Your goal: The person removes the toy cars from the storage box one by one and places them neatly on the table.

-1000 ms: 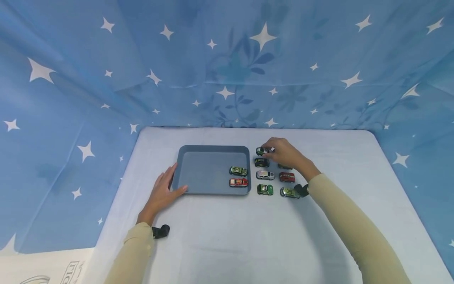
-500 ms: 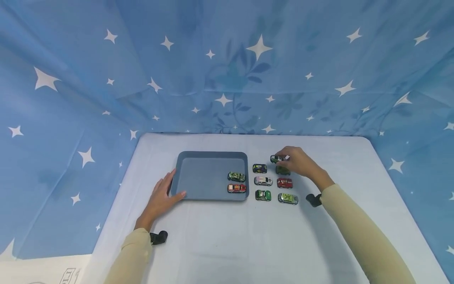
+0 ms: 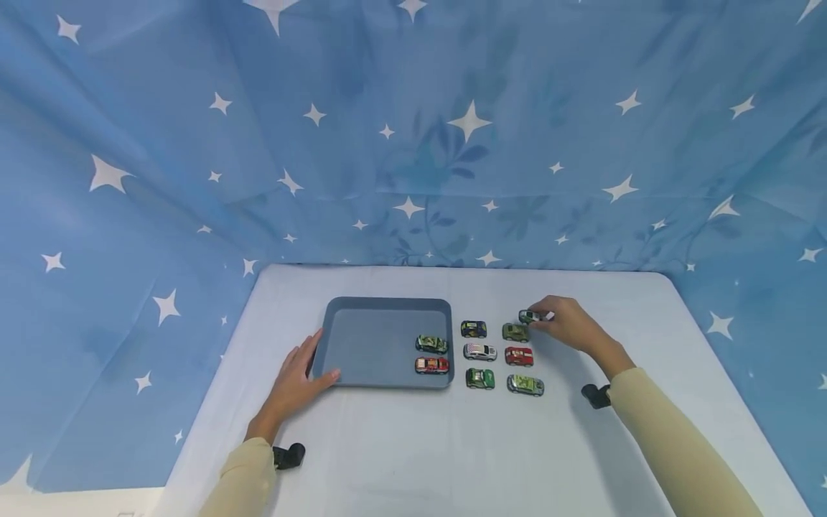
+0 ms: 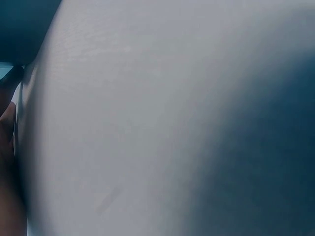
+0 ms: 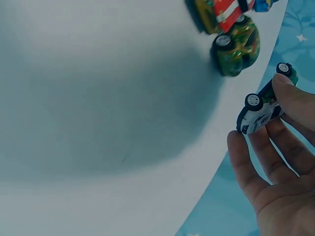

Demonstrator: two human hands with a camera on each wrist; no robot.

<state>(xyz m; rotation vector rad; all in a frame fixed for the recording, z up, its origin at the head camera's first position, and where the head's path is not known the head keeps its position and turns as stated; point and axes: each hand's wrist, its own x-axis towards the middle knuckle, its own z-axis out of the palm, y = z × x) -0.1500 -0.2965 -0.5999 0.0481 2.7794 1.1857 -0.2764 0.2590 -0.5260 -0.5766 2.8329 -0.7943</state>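
In the head view my left hand (image 3: 293, 391) lies at the left end of a grey-blue tray (image 3: 388, 302), fingers spread along its side and thumb on the front rim. My right hand (image 3: 571, 327) pinches a small white-and-green toy car (image 5: 261, 114) between thumb and fingers, behind and right of the loose cars. Inside the tray, at its right end, are a green camouflage car (image 3: 431, 344) and a red car (image 3: 431, 365). Nearest the held car is an olive-green car (image 3: 515, 332). The left wrist view shows mostly blurred white cloth.
Two columns of toy cars stand right of the tray: dark blue (image 3: 474, 329), silver (image 3: 480, 352) and green (image 3: 480, 379), then the olive one, a red one (image 3: 519, 357) and a yellow-green one (image 3: 525, 385). A starry blue curtain (image 3: 362, 179) hangs behind the white table (image 3: 400, 445).
My right hand has carried the white-and-green car rightward, from the back of the left column to beyond the olive car. My left hand stays at the tray. The head view has tilted upward.
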